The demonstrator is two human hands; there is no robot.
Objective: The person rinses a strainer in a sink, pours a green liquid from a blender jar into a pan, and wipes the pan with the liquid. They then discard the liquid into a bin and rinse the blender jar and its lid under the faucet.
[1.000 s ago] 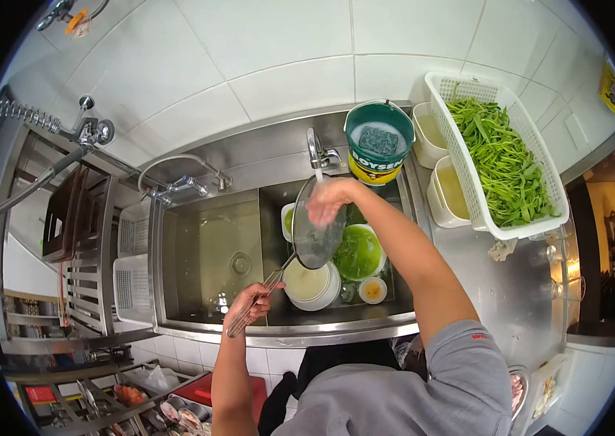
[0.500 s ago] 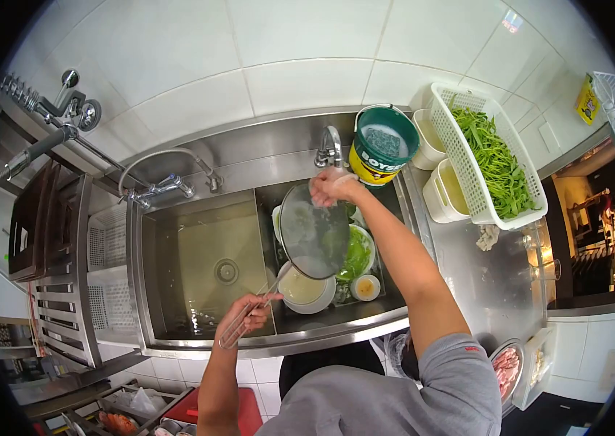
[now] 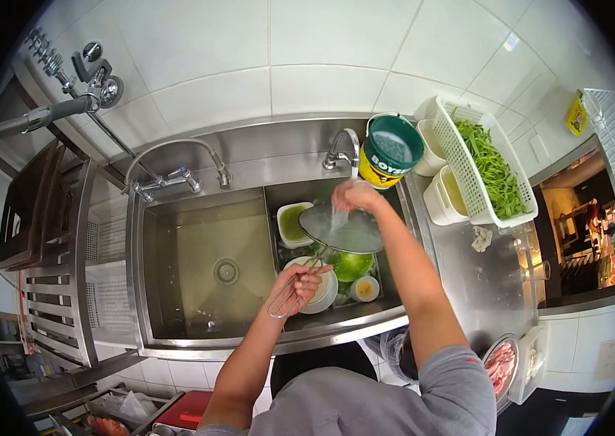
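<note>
My left hand [image 3: 299,287] is wrapped round the looped wire handle of a round fine-mesh strainer [image 3: 362,234]. The strainer lies tilted over the right sink basin. Above its mesh, my right hand [image 3: 357,195] is curled beneath the running faucet [image 3: 341,149]. Water streams off it onto the mesh and blurs the fingertips. Below sit a white tub of green liquid [image 3: 291,224], a white bowl [image 3: 320,294], a bright green rounded thing [image 3: 351,267] partly covered by the strainer, and a small white cup [image 3: 365,289] with something yellow inside.
The left basin [image 3: 206,240] holds shallow cloudy water. Behind the right basin stands a green and yellow bucket [image 3: 382,176] of sudsy water. White containers [image 3: 444,200] and a basket [image 3: 524,216] of leafy greens are to the right. A hose faucet [image 3: 209,149] arches at left.
The strainer has swung from nearly upright to flatter and moved right. My left hand has moved right and up with it. My right hand has shifted slightly right, under the water.
</note>
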